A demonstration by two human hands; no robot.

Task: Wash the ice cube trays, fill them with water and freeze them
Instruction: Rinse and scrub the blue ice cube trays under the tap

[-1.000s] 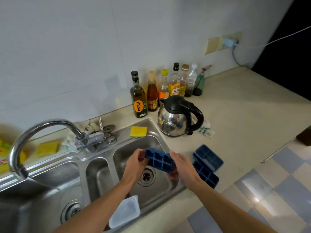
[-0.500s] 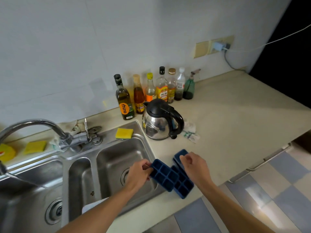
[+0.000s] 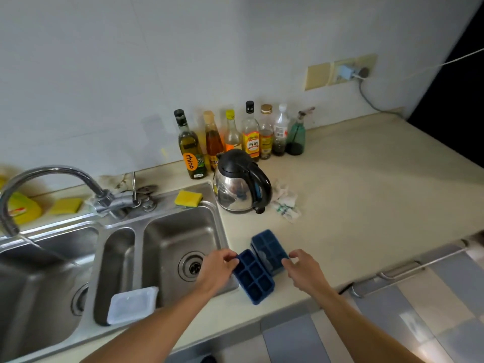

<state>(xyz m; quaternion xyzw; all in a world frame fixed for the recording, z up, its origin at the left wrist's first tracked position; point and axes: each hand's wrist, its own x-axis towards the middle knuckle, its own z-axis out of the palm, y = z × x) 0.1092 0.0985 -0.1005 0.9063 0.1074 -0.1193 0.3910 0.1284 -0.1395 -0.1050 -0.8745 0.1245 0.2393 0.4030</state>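
One tray is sitting close to the counter edge, left hand pinching it, right hand unclear; a nudge risks dropping it.

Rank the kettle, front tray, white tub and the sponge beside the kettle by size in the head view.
1. kettle
2. front tray and white tub: they look about alike, and both sit nearer the camera, so unranked
3. sponge

dark blue ice cube trays — yellow sponge — beige counter, grey-white checked floor.
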